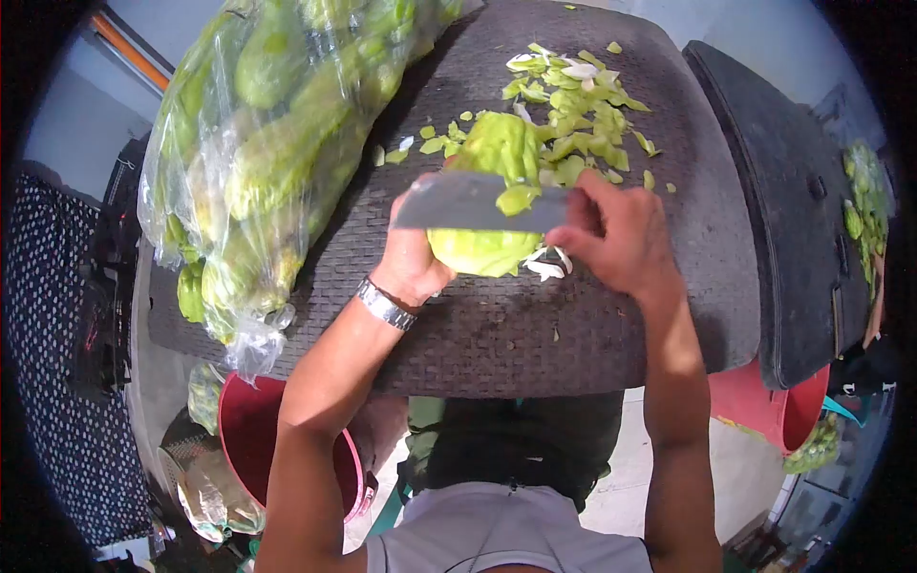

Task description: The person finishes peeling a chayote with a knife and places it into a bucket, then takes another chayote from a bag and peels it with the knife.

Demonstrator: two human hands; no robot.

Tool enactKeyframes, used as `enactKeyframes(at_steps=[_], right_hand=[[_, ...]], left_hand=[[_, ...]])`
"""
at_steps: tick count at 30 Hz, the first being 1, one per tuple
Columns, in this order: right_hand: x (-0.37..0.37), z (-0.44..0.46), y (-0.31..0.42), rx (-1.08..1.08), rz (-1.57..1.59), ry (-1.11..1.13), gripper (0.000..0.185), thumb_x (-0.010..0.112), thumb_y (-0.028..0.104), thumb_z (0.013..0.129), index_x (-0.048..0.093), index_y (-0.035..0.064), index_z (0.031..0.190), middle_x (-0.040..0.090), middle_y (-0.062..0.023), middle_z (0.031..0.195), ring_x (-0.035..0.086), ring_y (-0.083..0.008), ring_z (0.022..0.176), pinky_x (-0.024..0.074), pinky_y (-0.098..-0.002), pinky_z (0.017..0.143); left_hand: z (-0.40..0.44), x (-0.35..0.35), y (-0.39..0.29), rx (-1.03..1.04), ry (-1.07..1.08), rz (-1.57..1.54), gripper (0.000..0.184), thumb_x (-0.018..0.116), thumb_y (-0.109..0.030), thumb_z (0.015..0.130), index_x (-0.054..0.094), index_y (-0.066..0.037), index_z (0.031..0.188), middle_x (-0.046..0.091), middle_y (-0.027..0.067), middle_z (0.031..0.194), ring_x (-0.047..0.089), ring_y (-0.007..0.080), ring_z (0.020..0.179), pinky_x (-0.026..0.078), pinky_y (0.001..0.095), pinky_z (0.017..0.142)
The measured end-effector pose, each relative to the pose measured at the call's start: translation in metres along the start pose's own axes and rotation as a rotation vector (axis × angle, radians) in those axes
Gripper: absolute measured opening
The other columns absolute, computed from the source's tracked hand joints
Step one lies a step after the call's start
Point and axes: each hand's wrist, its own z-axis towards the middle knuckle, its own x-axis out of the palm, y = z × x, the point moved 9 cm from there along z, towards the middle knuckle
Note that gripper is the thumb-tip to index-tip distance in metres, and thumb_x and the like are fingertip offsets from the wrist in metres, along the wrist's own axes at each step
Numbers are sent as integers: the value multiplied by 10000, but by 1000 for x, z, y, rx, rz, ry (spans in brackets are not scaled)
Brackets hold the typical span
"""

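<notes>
My left hand (pixel 413 256), with a metal watch on its wrist, is wrapped round the left side of a light green chayote (pixel 482 253) above the table. The blade of a wide knife (pixel 449 202) lies across the chayote's middle and hides part of it and of my left fingers. A green slice of peel (pixel 518 199) rests on the blade. My right hand (pixel 619 229) is closed on the knife's handle at the right. Green peel pieces (pixel 583 115) are heaped beyond the chayote, and white scraps (pixel 547 265) lie just below it.
A large clear plastic bag (pixel 277 143) full of chayotes covers the left of the dark woven table (pixel 458 349). A red bucket (pixel 250 430) stands below at left, another red bucket (pixel 793 411) at right. A dark panel (pixel 774 210) borders the table's right side.
</notes>
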Motion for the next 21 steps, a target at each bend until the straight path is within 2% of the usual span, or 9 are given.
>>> enactKeyframes(at_steps=[3, 6, 8, 14, 17, 21], right_hand=[[-13, 3, -29, 60, -86, -32, 621, 796, 671, 782, 613, 79, 764, 634, -73, 609, 680, -298, 583, 517, -414, 580], [-29, 5, -50, 131, -162, -90, 600, 782, 656, 809, 619, 80, 766, 612, -75, 589, 664, -302, 565, 503, -433, 579], [-36, 5, -58, 176, -163, -108, 597, 776, 653, 819, 620, 80, 763, 603, -71, 581, 662, -298, 562, 501, -432, 579], [-30, 2, -39, 194, -173, -104, 593, 754, 645, 852, 618, 75, 759, 599, -61, 575, 660, -282, 554, 501, -434, 587], [-28, 2, -40, 208, -169, -99, 596, 741, 647, 864, 622, 72, 763, 611, -77, 585, 664, -307, 566, 509, -440, 595], [-35, 1, -67, 354, -240, -94, 627, 698, 672, 890, 651, 57, 776, 669, -145, 666, 694, -369, 675, 525, -461, 661]], left_hand=[[0, 25, -3, -38, -38, 36, 514, 618, -367, 949, 622, 17, 1291, 716, 177, 1213, 715, 312, 1094, 576, 458, 1001], [0, 31, -10, -1, -67, 184, 562, 637, -376, 932, 603, 22, 1327, 708, 193, 1241, 718, 324, 1096, 580, 466, 992], [1, 36, -11, -2, -26, 153, 603, 649, -377, 917, 583, 22, 1364, 696, 213, 1266, 714, 336, 1112, 576, 469, 999], [-1, 40, -21, 30, -12, 152, 614, 643, -379, 917, 573, 19, 1379, 691, 214, 1275, 712, 340, 1114, 567, 474, 1013], [-2, 39, -22, 13, -28, 154, 611, 639, -375, 919, 572, 23, 1377, 692, 214, 1274, 713, 338, 1112, 566, 473, 1014], [-2, 35, -17, -46, -51, 184, 604, 646, -366, 916, 579, 37, 1362, 698, 217, 1255, 720, 333, 1096, 567, 462, 1012]])
